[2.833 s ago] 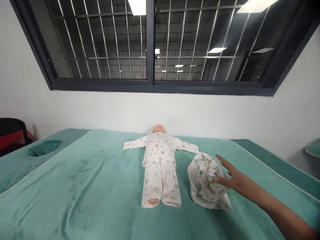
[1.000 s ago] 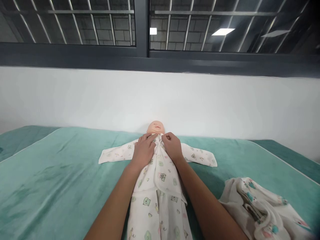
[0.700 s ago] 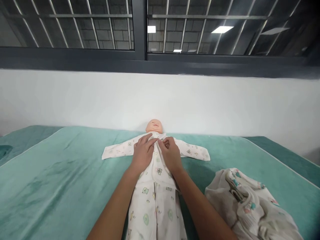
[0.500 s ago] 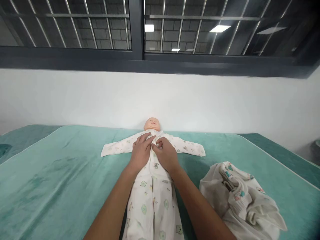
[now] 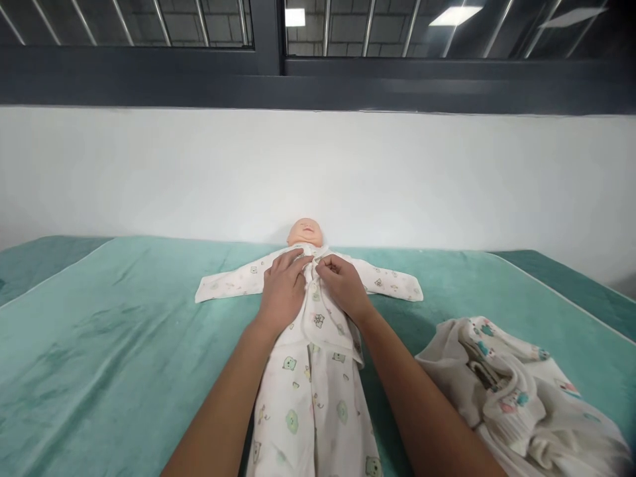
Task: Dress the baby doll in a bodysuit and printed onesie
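A baby doll point(image 5: 305, 232) lies on its back, its head toward the wall. It wears a white printed baby shirt point(image 5: 318, 321) with long sleeves spread to both sides, and white printed trousers point(image 5: 293, 411) below. My left hand point(image 5: 285, 285) lies on the left side of the chest, its fingers reaching to the front opening near the neck. Across from it, my right hand point(image 5: 342, 281) pinches the shirt's front edge between thumb and forefinger. Whether a fastener is between those fingertips is too small to tell.
A crumpled heap of white printed baby clothes point(image 5: 521, 391) lies at the right. Under everything spreads a green cloth point(image 5: 124, 344) with a few wrinkles. Behind it rise a white wall point(image 5: 149, 172) and a dark window frame point(image 5: 397, 89) with bars beyond.
My view has tipped downward and come a little closer. My right hand has shifted slightly away from the left, with the shirt's edge at its fingertips. The left hand stays on the chest.
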The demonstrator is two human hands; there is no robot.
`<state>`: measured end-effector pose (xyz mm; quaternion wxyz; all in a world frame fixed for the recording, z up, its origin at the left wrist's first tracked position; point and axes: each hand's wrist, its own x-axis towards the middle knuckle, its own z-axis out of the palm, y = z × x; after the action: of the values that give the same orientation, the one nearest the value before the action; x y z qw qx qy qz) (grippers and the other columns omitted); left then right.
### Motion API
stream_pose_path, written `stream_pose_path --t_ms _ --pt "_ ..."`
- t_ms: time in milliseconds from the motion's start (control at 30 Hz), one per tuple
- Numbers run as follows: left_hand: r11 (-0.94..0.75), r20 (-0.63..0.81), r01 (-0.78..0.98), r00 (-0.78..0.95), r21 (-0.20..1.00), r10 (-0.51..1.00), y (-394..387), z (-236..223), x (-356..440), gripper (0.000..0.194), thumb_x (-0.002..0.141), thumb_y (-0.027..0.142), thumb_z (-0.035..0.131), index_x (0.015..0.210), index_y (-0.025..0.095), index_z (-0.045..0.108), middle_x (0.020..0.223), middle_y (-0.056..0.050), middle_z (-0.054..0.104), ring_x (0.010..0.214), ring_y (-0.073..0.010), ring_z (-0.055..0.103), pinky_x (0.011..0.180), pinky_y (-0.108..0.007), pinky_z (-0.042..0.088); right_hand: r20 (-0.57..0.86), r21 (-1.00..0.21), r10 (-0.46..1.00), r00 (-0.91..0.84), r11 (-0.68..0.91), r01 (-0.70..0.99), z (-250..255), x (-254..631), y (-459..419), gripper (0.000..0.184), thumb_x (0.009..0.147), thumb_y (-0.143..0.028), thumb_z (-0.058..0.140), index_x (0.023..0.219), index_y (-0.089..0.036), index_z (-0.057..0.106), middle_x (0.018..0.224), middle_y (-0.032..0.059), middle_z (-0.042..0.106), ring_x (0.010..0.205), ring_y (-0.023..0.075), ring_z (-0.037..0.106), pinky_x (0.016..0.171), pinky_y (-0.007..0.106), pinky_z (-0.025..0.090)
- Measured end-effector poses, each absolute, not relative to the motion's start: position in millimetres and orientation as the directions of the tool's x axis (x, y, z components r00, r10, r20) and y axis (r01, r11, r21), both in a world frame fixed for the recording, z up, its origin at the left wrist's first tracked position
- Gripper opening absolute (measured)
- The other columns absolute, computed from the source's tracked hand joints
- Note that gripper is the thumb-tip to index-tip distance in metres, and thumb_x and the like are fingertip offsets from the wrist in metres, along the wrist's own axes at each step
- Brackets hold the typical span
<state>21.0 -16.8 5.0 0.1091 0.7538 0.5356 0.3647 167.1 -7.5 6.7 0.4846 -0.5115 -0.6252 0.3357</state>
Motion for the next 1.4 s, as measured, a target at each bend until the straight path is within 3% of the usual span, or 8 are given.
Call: stream_pose_path --t_ms 333,633,933,1100,1233,1400 --pt "-0.385 0.393 0.76 0.185 0.524 0.901 -16.8 7.8 21.0 0.044 0.088 0.014 0.034 0.122 0.029 0.056 0.141 -0.004 0.047 0.13 -0.0238 0.038 0.103 -0.048 0.035 0.329 -0.867 0.942 0.061 0.276 0.416 3.9 164.6 -4.0 0.012 0.077 -0.03 0.05 0.073 -0.022 0.058 0.069 -0.0033 0.059 0.065 0.0138 0.049 0.065 0.025 0.039" --pt "-0.382 0.4 0.751 0.171 0.539 0.9 -17.9 8.3 22.8 0.041 0.087 0.013 0.035 0.117 0.029 0.058 0.14 -0.003 0.048 0.13 -0.024 0.039 0.103 -0.048 0.035 0.28 -0.871 0.945 0.166 0.178 0.457 7.3 164.1 -0.5 0.013 0.073 -0.03 0.05 0.066 -0.021 0.057 0.067 -0.0021 0.061 0.068 0.0157 0.051 0.067 0.027 0.039" --pt "-0.467 0.483 0.62 0.157 0.63 0.861 -31.9 4.7 15.8 0.035 0.09 0.016 0.037 0.102 0.029 0.067 0.134 0.001 0.053 0.128 -0.0188 0.042 0.11 -0.041 0.033 0.282 -0.924 0.909 0.308 0.17 0.344 1.8 158.9 -32.8 0.011 0.075 -0.03 0.05 0.069 -0.021 0.053 0.065 -0.0029 0.057 0.064 0.0151 0.051 0.064 0.026 0.039" --pt "-0.501 0.492 0.624 0.206 0.6 0.846 -60.7 -6.8 4.8 0.031 0.093 0.026 0.042 0.113 0.031 0.065 0.142 0.0 0.045 0.135 -0.0206 0.034 0.114 -0.043 0.027 0.287 -0.901 0.899 0.331 0.136 0.412 -2.7 158.4 -60.0 0.015 0.079 -0.035 0.051 0.072 -0.023 0.051 0.067 -0.0023 0.056 0.063 0.0158 0.05 0.061 0.027 0.038" --pt "-0.498 0.477 0.63 0.222 0.595 0.851 -75.9 -14.5 -1.4 0.036 0.094 0.026 0.04 0.126 0.032 0.057 0.147 -0.001 0.038 0.138 -0.0206 0.028 0.115 -0.043 0.025 0.386 -0.826 0.887 0.254 0.209 0.524 -2.6 154.8 -76.8 0.021 0.085 -0.043 0.051 0.081 -0.023 0.052 0.073 -0.0015 0.057 0.064 0.0152 0.052 0.062 0.027 0.039" --pt "-0.52 0.496 0.634 0.237 0.573 0.835 -73.4 -15.4 -1.5 0.038 0.096 0.027 0.037 0.128 0.034 0.057 0.146 -0.001 0.038 0.138 -0.0198 0.027 0.115 -0.043 0.024 0.461 -0.596 0.887 0.014 0.298 0.745 2.7 152.0 -79.7 0.018 0.079 -0.04 0.061 0.084 -0.023 0.056 0.089 0.0008 0.058 0.075 0.0155 0.055 0.063 0.026 0.035"
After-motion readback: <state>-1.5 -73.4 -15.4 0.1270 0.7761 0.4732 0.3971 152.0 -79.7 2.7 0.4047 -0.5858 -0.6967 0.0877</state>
